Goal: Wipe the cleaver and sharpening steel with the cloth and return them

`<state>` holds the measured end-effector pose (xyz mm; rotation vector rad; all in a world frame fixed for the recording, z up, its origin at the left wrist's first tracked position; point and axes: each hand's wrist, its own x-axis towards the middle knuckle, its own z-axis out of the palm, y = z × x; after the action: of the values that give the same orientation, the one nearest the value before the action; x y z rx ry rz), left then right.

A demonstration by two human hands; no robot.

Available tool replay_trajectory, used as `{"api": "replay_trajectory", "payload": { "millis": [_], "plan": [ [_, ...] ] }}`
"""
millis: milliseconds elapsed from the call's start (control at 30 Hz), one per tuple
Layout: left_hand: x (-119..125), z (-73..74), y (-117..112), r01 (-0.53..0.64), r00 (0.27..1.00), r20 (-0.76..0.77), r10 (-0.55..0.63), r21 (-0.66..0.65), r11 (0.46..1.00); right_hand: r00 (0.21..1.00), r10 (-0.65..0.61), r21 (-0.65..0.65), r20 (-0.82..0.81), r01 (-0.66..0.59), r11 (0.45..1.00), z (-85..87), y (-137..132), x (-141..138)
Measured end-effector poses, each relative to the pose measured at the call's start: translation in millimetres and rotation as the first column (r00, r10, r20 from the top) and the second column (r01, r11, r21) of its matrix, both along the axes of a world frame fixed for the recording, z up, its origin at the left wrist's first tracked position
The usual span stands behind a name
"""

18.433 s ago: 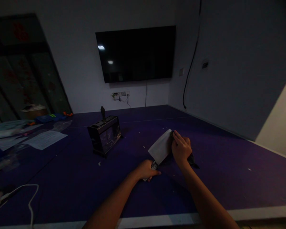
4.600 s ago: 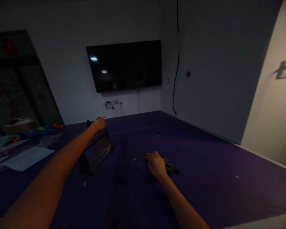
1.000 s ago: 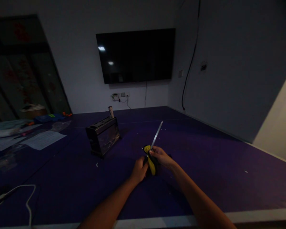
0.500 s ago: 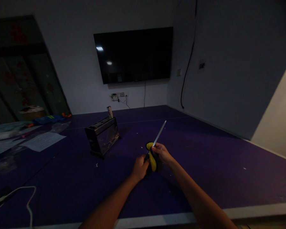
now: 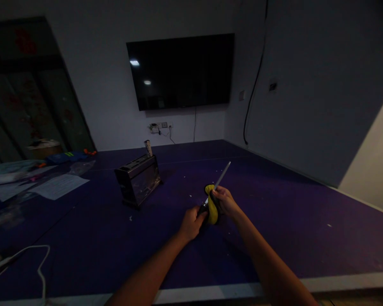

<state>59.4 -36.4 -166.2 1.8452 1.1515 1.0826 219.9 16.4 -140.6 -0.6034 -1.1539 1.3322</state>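
My left hand is closed round the dark handle of a knife, whose thin blade points up and to the right. My right hand pinches a yellow cloth folded round the lower part of the blade, close to the handle. Both hands hover just over the purple table. A dark knife block stands to the left of my hands, with one pale handle sticking up from its far end.
Sheets of paper and plastic-wrapped items lie at the table's far left. A white cable curls near the front left edge. A black TV hangs on the far wall. Small white crumbs dot the tabletop.
Both hands with the knife and yellow cloth have drifted a little to the right and away from me over the last second. The grip of each hand is unchanged.
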Motion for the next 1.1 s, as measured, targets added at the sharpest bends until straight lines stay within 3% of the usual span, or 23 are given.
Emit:
{"api": "replay_trajectory", "payload": {
  "millis": [767,1100],
  "plan": [
    [-1,-0.8,-2,-0.006,0.971,-0.237,0.028,0.093,0.996,0.983,-0.173,-0.042,-0.055,0.171,0.984,-0.2,14,32],
    [-7,-8.2,-1,-0.001,0.97,-0.242,0.021,0.082,0.997,0.98,-0.194,-0.072,-0.044,0.191,0.979,-4.5,17,27]
  ]
}}
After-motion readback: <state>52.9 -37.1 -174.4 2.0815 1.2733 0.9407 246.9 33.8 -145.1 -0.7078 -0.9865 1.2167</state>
